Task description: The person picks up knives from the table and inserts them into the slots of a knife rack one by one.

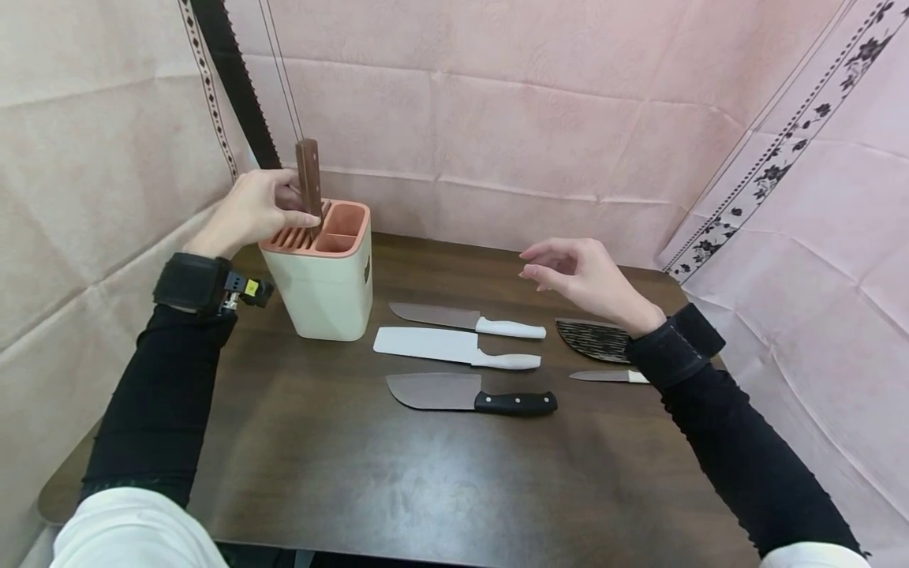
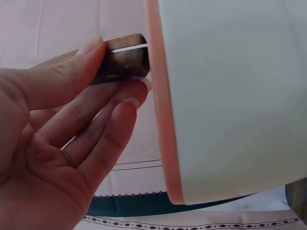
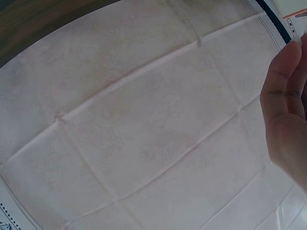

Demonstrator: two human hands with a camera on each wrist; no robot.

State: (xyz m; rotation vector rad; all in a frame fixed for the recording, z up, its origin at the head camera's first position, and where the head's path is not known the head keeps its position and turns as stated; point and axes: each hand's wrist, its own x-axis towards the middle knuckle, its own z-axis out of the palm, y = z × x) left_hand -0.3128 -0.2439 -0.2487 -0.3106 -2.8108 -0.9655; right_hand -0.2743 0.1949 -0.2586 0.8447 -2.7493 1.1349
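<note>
With thumb and fingers, my left hand (image 1: 257, 207) pinches the brown wooden handle (image 1: 308, 175) of a knife standing upright in the slotted part of a knife block (image 1: 327, 296). The block is pale green with an orange top. In the left wrist view, the end of that wooden handle (image 2: 128, 60) sits close against the orange rim; its blade is hidden inside. Above the right side of the table hovers my right hand (image 1: 581, 272), fingers loosely bent, holding nothing. Below it lie a dark patterned blade (image 1: 592, 339) and a small paring knife (image 1: 600, 376), both partly covered by the wrist.
Three knives lie in a column mid-table: a white-handled knife (image 1: 440, 315), a white cleaver (image 1: 426, 342) and a black-handled knife (image 1: 436, 390). Pale cloth (image 1: 511, 126) hangs behind and at both sides of the brown table (image 1: 426, 481).
</note>
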